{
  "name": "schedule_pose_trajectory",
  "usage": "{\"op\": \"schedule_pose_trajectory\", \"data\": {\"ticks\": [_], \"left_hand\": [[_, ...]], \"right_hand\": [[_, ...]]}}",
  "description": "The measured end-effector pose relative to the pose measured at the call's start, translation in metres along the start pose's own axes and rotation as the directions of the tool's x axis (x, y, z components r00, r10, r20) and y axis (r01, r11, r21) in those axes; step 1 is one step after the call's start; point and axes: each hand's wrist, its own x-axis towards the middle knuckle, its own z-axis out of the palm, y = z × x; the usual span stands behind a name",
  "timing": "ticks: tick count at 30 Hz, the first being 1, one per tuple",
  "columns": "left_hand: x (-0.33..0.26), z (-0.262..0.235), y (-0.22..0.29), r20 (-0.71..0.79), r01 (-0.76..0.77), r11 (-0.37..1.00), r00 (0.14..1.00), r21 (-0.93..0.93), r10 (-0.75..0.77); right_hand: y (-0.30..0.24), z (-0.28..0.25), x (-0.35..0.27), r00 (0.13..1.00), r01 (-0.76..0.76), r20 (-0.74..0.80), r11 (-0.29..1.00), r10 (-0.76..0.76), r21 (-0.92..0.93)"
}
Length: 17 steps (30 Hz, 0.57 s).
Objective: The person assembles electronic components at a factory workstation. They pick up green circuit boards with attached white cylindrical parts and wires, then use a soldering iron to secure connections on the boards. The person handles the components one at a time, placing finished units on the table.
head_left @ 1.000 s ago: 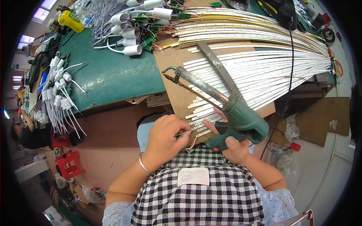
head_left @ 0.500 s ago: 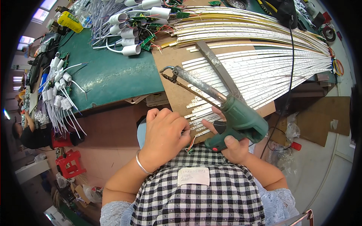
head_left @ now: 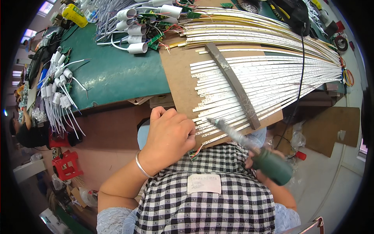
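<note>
My left hand is closed, its fingers curled beside the near ends of the white LED strips. Whatever its fingertips may hold is hidden. Just right of it, thin coloured wires run from the nearest strip down to a small green circuit board in front of the checked apron. My right hand, partly covered and blurred, grips a green soldering gun. Its metal barrel points up and left, with the blurred tip over the strip ends. A grey metal bar lies across the strips.
A brown board lies under the strips on the green table. White cylindrical caps with cables and circuit boards crowd the far side. More white cabled parts hang over the left edge. A black cord crosses the strips at right.
The soldering gun, in my right hand, has swung down and to the right, its tip now near the strip ends. My left hand has stayed almost in place.
</note>
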Motion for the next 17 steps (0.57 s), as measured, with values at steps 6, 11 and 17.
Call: {"op": "schedule_pose_trajectory", "data": {"ticks": [6, 11, 17], "left_hand": [[0.001, 0.0, 0.001, -0.003, -0.014, 1.0, 1.0, 0.025, 0.014], [0.001, 0.0, 0.0, -0.019, -0.017, 1.0, 1.0, 0.007, 0.017], [0.002, -0.001, 0.002, 0.001, -0.014, 1.0, 1.0, -0.008, 0.014]], "right_hand": [[0.0, -0.012, -0.008, 0.98, 0.134, 0.191, 0.877, -0.05, -0.461], [0.006, -0.008, -0.011, 0.993, -0.038, 0.075, 0.847, 0.092, -0.531], [-0.005, 0.002, -0.007, 0.971, -0.218, -0.062, 0.739, 0.233, -0.638]]}}
